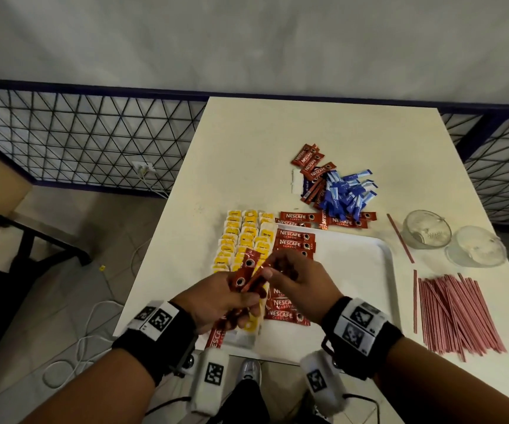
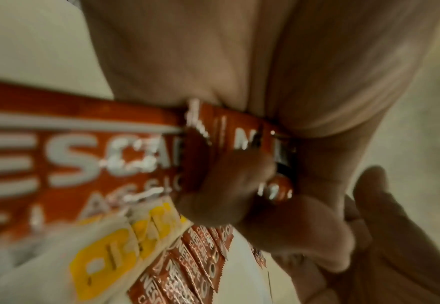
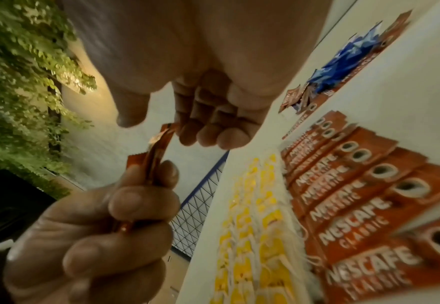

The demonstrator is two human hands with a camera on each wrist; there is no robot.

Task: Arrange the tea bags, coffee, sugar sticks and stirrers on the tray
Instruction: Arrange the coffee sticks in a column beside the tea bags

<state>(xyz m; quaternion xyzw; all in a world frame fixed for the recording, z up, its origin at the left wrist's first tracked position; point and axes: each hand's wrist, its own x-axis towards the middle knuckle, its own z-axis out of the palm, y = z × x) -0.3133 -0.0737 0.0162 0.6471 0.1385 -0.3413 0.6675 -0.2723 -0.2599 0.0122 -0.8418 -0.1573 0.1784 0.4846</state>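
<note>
Bench: I see a white bench (image 1: 247,142) pushed up to a dark wire-mesh railing (image 1: 87,130), with a pale wall behind it and tiled floor to the left where white cables trail.
Tray: a white tray (image 1: 369,270) sits at the near edge of the bench, its left part filled.
Tea bags: yellow-tagged tea bags (image 1: 247,237) lie in neat rows along the tray's left side.
Coffee on tray: red coffee sachets (image 1: 293,243) lie in a column just right of the tea bags, running under my hands.
Loose pile: more red sachets and blue sugar sticks (image 1: 348,194) lie heaped on the bench beyond the tray.
Stirrers: red stirrers (image 1: 455,313) lie fanned on the bench right of the tray, near two glass bowls (image 1: 452,237).
Left hand: my left hand (image 1: 216,304) is clamped round a bundle of held sachets (image 1: 247,273) above the tray's left side.
Right hand: my right hand (image 1: 299,280) is just beside it, thumb and fingers curled at the top of that bundle; I cannot tell whether they pinch a sachet.
Hard to see: the left wrist view is blurred, and my hands cover the middle of the sachet column.
</note>
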